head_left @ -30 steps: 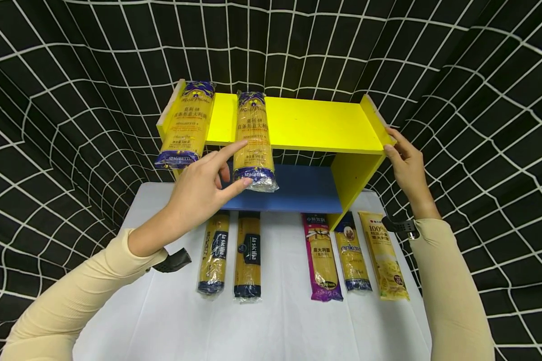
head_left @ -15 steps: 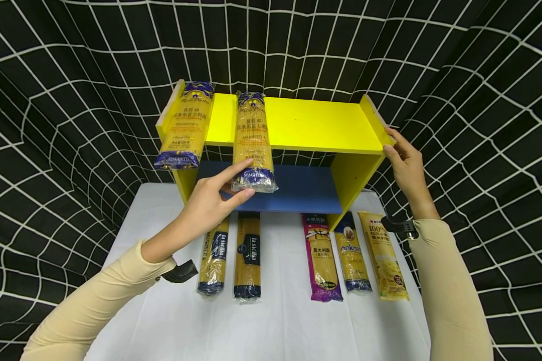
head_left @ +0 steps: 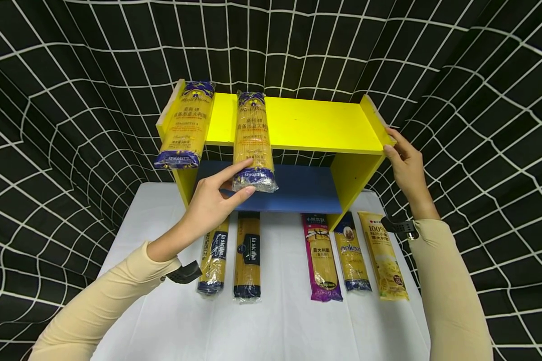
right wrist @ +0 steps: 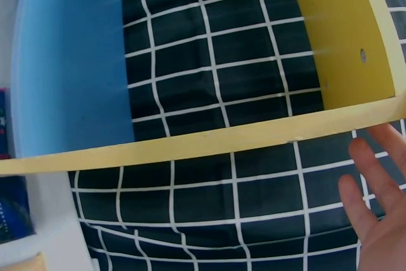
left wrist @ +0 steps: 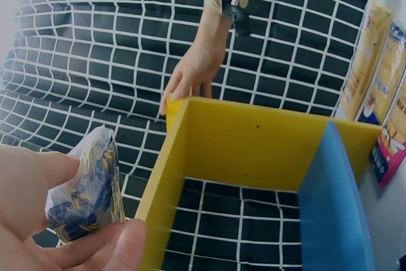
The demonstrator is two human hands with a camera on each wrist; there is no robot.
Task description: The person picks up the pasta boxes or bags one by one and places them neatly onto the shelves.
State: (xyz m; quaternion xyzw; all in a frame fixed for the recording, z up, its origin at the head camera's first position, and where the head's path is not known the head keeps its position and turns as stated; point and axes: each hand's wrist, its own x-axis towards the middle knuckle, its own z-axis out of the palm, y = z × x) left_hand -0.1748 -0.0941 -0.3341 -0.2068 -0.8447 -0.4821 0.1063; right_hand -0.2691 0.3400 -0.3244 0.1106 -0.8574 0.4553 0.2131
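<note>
Apparently one pack (head_left: pixel 186 125) is shelved; left-hand fingers (head_left: pixel 233 171) clamp a second pack (head_left: pixel 252 130) at twelve o'clock, right-hand fingers (head_left: pixel 402 143) the yellow shelf (head_left: pixel 316 123) at two. Five packs (head_left: pixel 322 255) remain, four through seven.

Spaghetti packs (head_left: pixel 253 128) atop the shelf (head_left: pixel 318 123)
</note>
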